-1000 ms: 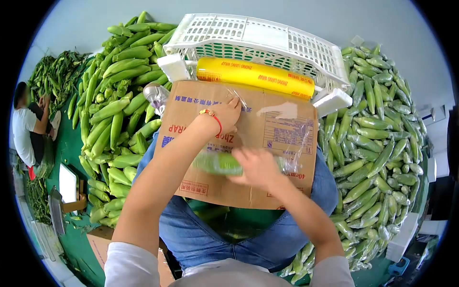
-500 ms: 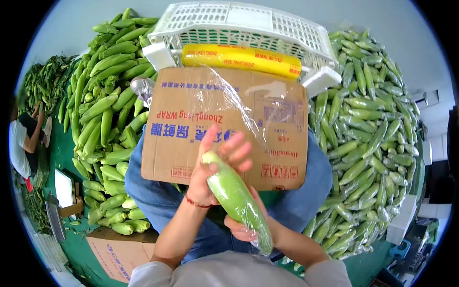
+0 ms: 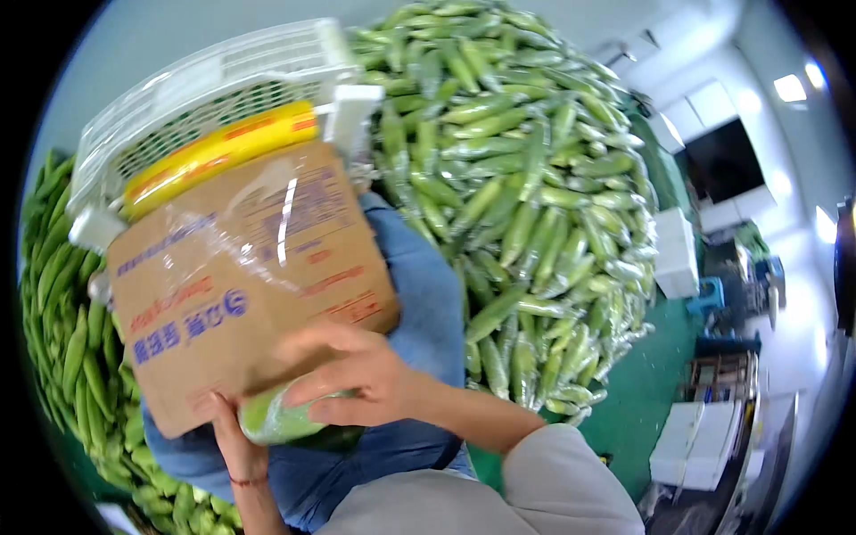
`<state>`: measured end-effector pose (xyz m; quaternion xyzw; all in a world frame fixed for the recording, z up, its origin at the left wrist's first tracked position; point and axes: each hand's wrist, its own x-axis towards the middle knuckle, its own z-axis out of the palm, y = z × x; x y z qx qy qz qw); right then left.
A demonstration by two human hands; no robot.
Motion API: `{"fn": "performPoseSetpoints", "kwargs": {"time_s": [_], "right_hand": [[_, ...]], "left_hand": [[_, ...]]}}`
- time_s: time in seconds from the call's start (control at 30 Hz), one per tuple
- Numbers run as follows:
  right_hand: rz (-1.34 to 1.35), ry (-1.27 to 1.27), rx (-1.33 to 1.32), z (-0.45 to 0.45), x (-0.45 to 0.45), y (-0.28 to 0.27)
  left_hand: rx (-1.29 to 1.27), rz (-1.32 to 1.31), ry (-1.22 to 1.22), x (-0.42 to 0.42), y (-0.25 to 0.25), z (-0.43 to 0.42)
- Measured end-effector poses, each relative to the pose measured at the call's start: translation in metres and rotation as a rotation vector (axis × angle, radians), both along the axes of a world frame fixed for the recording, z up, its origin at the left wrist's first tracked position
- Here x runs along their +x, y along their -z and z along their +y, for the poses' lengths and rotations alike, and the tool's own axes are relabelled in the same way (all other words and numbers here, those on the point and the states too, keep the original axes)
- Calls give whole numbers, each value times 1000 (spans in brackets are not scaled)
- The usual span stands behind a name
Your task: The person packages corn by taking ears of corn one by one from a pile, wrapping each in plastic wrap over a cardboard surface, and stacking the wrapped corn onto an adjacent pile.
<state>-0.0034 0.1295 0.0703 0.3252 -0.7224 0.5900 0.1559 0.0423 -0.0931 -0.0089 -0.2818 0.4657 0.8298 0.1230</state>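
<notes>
A green ear of corn (image 3: 273, 415), with clear film over part of it, lies across both my hands above my lap. My right hand (image 3: 370, 382) is curled over its right end, fingers on top and thumb at the side, slightly blurred. My left hand (image 3: 239, 448), wearing a thin red cord at the wrist, cups the left end from below; some of its fingers are hidden behind the corn. Just beyond my hands, a cardboard box (image 3: 254, 267) rests on my legs with glossy film over its top.
A yellow roll of wrap (image 3: 223, 156) sits at the box's far edge, before a white plastic basket (image 3: 209, 85). Film-wrapped corn (image 3: 526, 205) is heaped to the right, unwrapped corn (image 3: 76, 348) to the left. White boxes (image 3: 695, 444) and a blue stool (image 3: 707, 294) stand farther right.
My view has swung right, bringing the wrapped heap toward the middle. The corn has turned from upright to lying crosswise, and my right hand has shifted from its lower end to over its right end.
</notes>
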Motion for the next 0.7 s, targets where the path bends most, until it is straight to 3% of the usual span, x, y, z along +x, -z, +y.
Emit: {"fn": "performPoseSetpoints", "kwargs": {"time_s": [0.03, 0.07, 0.1, 0.13, 0.2, 0.27, 0.33, 0.37, 0.43, 0.47, 0.53, 0.57, 0.6, 0.67, 0.7], "right_hand": [[-41, -96, -239, -4, -4, -10], [-304, -263, -471, -8, 7, -14], [-566, -435, -706, -8, 12, -15], [-604, -353, -777, -4, 11, -12], [-668, -186, -941, 11, 10, -2], [-701, -16, -1108, 29, 7, 9], [-520, 171, -1251, 27, 8, 12], [-584, 132, -1252, 19, 26, 25], [-768, 283, -1091, 13, 61, 91], [-841, 420, -1114, 36, 69, 81], [-921, 380, -1405, 106, 82, 95], [-875, 623, -1462, 145, 83, 83], [-729, 722, -1215, 190, 87, 68], [-561, 1018, -1023, 317, 89, 60], [-459, 1169, -1218, 390, 81, 45]], "left_hand": [[108, -101, 160, 17, 16, -4], [223, -124, 282, 26, -11, 12], [451, -133, 387, 40, 1, 3], [657, -158, 509, 48, -1, 2], [-42, 270, 388, 56, -12, 26], [-538, 676, 579, 48, -10, 17], [-749, 857, 798, 4, -36, 45], [-788, 888, 801, -11, -43, 73], [-951, 1027, 931, -28, -48, 113], [-1077, 1137, 1045, -35, -50, 128], [-1074, 1283, 1094, -39, -63, 139], [-1075, 1285, 1065, -39, -56, 133], [-1076, 1284, 1040, -38, -48, 124], [-1040, 990, 965, -34, -34, 96], [-1076, 939, 919, -32, -21, 79]]}}
